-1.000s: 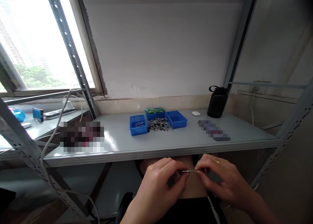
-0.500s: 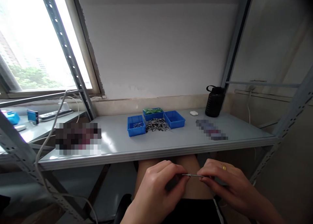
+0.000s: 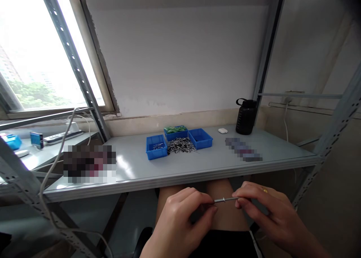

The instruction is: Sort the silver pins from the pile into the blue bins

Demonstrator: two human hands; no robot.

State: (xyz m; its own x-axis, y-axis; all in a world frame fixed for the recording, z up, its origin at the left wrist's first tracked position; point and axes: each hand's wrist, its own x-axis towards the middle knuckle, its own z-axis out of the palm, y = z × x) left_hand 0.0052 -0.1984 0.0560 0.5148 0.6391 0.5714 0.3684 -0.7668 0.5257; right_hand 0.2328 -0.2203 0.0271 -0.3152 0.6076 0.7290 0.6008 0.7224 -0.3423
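Note:
A thin metal blind rivet (image 3: 223, 199), with a small flange partway along, is held level above my lap. My right hand (image 3: 267, 209), with a gold ring on one finger, pinches the rivet's thin pin end between thumb and fingertips. At the thicker end, the thumb and index finger of my left hand (image 3: 186, 213) close around the tip, which is partly hidden at the fingertip. On the table beyond lies a pile of similar rivets (image 3: 182, 145). Beside it, a blue bin (image 3: 156, 154) on the left has a few rivets inside.
Another blue bin (image 3: 204, 142) stands right of the pile, and a bin with green packaging (image 3: 175, 129) behind it. A black bottle (image 3: 246, 117) and a white case (image 3: 222, 130) sit at the back right. The table's front edge (image 3: 180, 179) lies just beyond my hands.
My right hand has moved slightly right, and the rivet has shifted right with it. More of its thick end now shows beyond my left fingertips.

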